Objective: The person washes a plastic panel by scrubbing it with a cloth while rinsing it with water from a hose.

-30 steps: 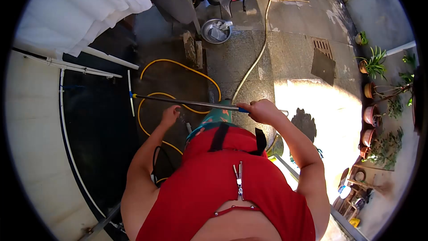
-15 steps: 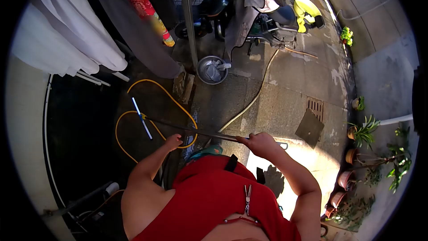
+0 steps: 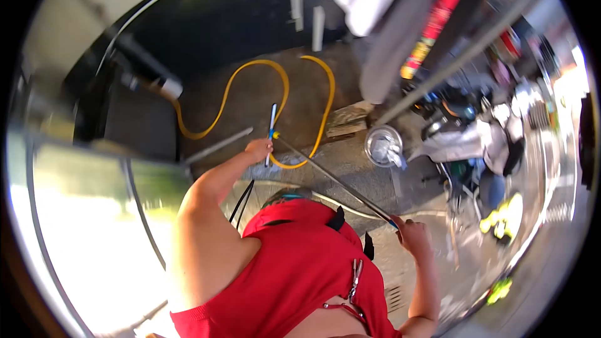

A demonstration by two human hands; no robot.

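Observation:
My right hand (image 3: pixel 414 238) is closed around the blue grip end of a long metal pole (image 3: pixel 341 181). The pole slants up and left to a yellow-and-blue joint on a narrow white-and-blue bar (image 3: pixel 272 122). My left hand (image 3: pixel 258 149) is beside that bar, fingers curled in and overlapping its lower part; whether they grip it is unclear. A yellow hose (image 3: pixel 329 97) curves over the dark wet floor behind the bar. Below it, a pale hose (image 3: pixel 341 208) passes behind the pole.
A metal basin (image 3: pixel 375 156) with clear plastic stands right of a wooden block (image 3: pixel 347 120). Hanging cloths (image 3: pixel 397 37) and a slanted metal post (image 3: pixel 454 56) are at the upper right. A covered scooter (image 3: pixel 466 144) is farther right. Glass panels (image 3: pixel 94 194) stand at the left.
The view has swung left, blurring its edges. The bar now appears next to my left hand, and the pole slants more steeply. My right hand keeps its hold on the pole.

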